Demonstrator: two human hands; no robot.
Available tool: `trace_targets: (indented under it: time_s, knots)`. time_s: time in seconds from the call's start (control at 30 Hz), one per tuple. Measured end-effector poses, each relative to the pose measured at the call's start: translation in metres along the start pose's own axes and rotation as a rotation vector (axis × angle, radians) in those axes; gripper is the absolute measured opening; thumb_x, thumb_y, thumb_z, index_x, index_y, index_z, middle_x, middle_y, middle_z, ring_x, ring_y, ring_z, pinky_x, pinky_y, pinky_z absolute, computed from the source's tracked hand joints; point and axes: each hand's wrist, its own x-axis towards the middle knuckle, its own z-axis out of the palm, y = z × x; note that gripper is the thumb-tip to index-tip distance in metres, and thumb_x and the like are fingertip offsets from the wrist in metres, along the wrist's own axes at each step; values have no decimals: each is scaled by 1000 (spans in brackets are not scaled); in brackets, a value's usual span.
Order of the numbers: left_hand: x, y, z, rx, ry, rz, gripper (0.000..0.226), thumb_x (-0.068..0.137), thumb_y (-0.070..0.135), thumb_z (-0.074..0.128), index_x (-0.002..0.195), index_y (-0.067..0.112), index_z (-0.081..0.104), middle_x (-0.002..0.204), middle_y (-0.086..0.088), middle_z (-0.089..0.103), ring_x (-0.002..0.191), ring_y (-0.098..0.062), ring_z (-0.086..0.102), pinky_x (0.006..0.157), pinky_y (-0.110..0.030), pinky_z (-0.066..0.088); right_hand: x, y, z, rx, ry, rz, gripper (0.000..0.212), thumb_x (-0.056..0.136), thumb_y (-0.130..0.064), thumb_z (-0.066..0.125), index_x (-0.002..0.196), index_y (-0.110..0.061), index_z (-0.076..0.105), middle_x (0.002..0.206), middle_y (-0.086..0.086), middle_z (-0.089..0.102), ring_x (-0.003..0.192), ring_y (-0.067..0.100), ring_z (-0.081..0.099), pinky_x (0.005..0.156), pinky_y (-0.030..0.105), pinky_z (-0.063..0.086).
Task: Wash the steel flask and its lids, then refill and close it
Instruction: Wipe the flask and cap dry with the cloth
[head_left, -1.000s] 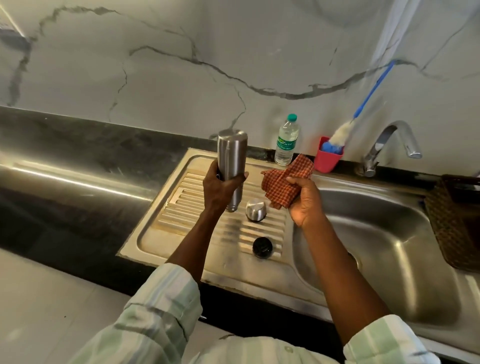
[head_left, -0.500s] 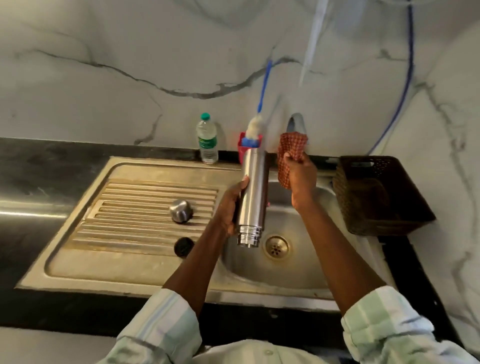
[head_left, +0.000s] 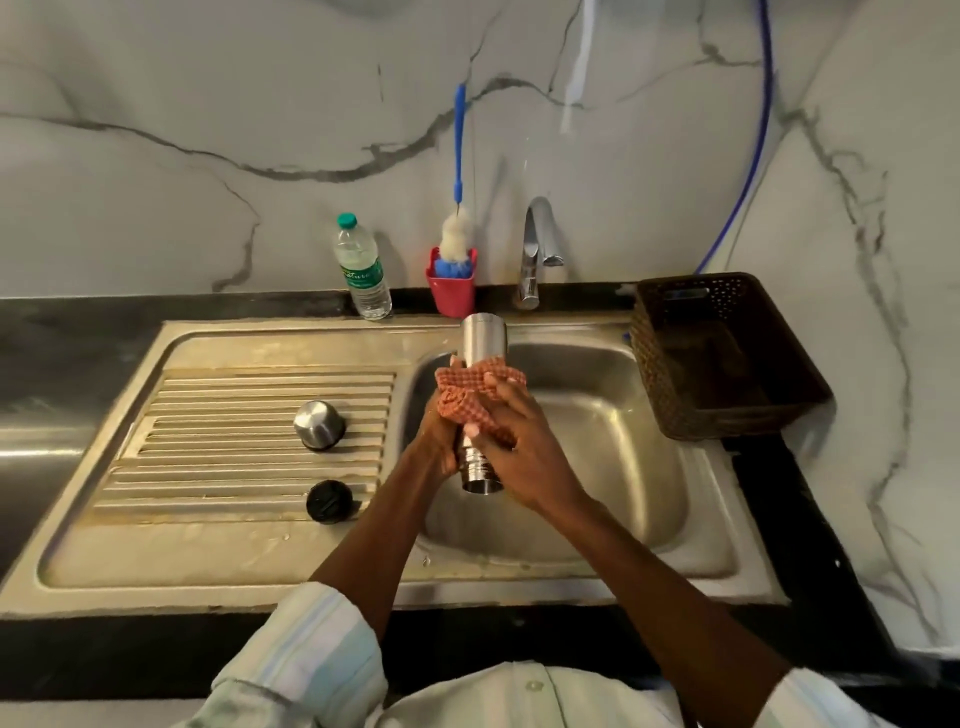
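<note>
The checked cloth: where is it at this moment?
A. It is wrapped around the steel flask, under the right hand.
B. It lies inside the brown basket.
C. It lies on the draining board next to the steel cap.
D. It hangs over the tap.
A. The checked cloth is wrapped around the middle of the steel flask, and the right hand presses it there over the sink basin, while the left hand holds the flask lower down.

Both hands (head_left: 498, 441) wrap cloth (head_left: 467, 395) round flask (head_left: 483, 338), prob. inverted.

A home kitchen: steel sink (head_left: 597, 569) with drainboard (head_left: 249, 441), tap (head_left: 537, 249), marble-look wall (head_left: 208, 104).
</note>
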Motion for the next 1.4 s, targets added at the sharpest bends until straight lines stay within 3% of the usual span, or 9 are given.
trace_targets:
  time_s: [0.27,0.43,0.57,0.77,0.93,1.03,1.13,1.27,1.4]
  knots:
    - [-8,-18,9,178,112,-77,69,94,64,51,130,5,59,102,-18,69,83,-28,69,74,-39,60,78,11,-24,-35,175,191,47,99,-38,52,142,-20,49,156,2,30,143,24,28,119,44,25]
    - [-10,-6,-2,142,165,58,40,106,36,36,98,8,63,80,-7,74,67,-17,72,57,-25,58,2,-10,11,-71,24,-29,49,100,-39,51,147,-34,39,163,-5,15,151,19,4,117,41,14]
    - [-13,-3,1,269,113,82,67,72,56,79,117,7,68,109,-17,71,93,-28,70,82,-38,57,13,-5,9,-41,155,-14,47,100,-38,50,146,-30,44,163,-5,16,151,19,4,119,39,12]
    - [-25,-13,27,480,64,68,50,101,55,42,115,11,61,82,-10,74,68,-21,70,62,-32,59,90,1,-40,-51,339,145,46,100,-42,48,140,-19,51,150,6,39,136,29,37,112,52,35]
    - [-20,1,23,363,53,211,38,105,39,41,110,9,64,87,-2,76,84,-16,72,66,-26,58,11,-9,8,-43,222,-57,51,100,-42,47,149,-32,38,163,-4,14,150,18,4,118,38,13]
    - [-24,5,26,457,83,303,32,108,25,37,115,4,60,77,4,75,74,-10,71,60,-21,56,1,-5,18,-20,278,-83,53,98,-46,43,149,-35,35,163,-4,14,150,21,11,120,42,17]
    - [-26,0,33,472,9,296,46,106,40,39,134,8,54,107,-11,73,91,-24,71,71,-32,59,44,-12,-9,73,379,-24,48,99,-42,47,146,-35,41,161,-7,21,147,18,21,118,41,26]
    - [-31,-8,40,572,-52,339,55,102,47,37,143,11,42,109,-14,69,84,-20,71,70,-30,58,87,-25,-51,182,504,64,42,102,-35,48,140,-18,52,143,-1,45,124,13,47,105,33,43]
    - [-29,12,48,483,31,298,44,109,32,33,139,4,49,104,-6,69,80,-12,70,68,-25,57,50,-20,-18,25,410,-91,47,100,-33,48,147,-28,43,159,-7,23,145,11,21,117,33,26]
